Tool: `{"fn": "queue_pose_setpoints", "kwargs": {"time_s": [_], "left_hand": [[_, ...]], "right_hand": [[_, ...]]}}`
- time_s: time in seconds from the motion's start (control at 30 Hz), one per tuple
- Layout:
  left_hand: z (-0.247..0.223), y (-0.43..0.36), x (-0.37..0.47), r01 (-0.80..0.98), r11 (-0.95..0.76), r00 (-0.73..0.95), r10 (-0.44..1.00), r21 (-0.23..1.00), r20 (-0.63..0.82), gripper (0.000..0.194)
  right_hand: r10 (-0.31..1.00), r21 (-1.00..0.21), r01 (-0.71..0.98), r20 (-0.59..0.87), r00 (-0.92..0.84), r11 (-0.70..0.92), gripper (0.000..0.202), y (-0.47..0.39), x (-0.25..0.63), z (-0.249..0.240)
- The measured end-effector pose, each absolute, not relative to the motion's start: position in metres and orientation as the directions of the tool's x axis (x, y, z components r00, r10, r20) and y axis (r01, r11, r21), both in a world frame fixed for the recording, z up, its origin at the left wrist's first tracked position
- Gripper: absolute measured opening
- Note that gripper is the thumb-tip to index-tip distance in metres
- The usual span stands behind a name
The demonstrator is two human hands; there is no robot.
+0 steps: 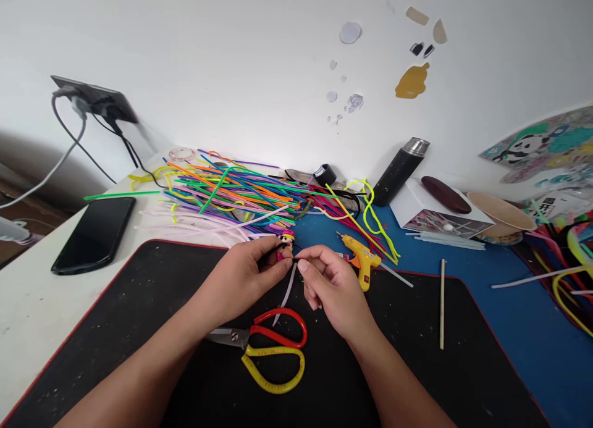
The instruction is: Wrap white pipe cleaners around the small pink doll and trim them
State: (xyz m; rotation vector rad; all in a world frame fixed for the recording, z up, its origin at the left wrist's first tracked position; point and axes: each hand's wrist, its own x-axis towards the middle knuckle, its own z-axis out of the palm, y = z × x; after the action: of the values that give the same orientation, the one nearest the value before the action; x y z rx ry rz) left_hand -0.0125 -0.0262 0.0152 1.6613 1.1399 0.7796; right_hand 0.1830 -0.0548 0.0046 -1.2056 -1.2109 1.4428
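Note:
My left hand (248,270) is closed in a pinch on a black pipe cleaner (273,249), which loops up from its fingers. My right hand (331,283) pinches the same dark strand close to the left fingertips. Just behind the fingers is a small figure (288,238) with yellow and pink parts, partly hidden; whether the left hand touches it I cannot tell. A pale lilac pipe cleaner (290,289) lies on the mat below the fingertips. Scissors (278,352) with one red and one yellow handle rest nearer to me, their blades partly under my left forearm.
Many coloured pipe cleaners (231,187) are heaped along the wall. A yellow glue gun (365,261) sits right of my hands, and a wooden stick (442,304) lies further right. A phone (95,235), a thermos (401,172) and a white box (433,212) stand around the black mat (398,360).

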Motion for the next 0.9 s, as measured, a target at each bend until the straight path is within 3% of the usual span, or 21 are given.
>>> {"fn": "queue_pose_setpoints", "kwargs": {"time_s": [0.9], "left_hand": [[0.0191,-0.0298,-0.008,0.382,-0.199,0.36,0.931,0.903,0.053,0.018]], "right_hand": [[0.98,-0.988,-0.03,-0.147,-0.136,-0.152,0.018,-0.0567,0.1781,0.0059]]}}
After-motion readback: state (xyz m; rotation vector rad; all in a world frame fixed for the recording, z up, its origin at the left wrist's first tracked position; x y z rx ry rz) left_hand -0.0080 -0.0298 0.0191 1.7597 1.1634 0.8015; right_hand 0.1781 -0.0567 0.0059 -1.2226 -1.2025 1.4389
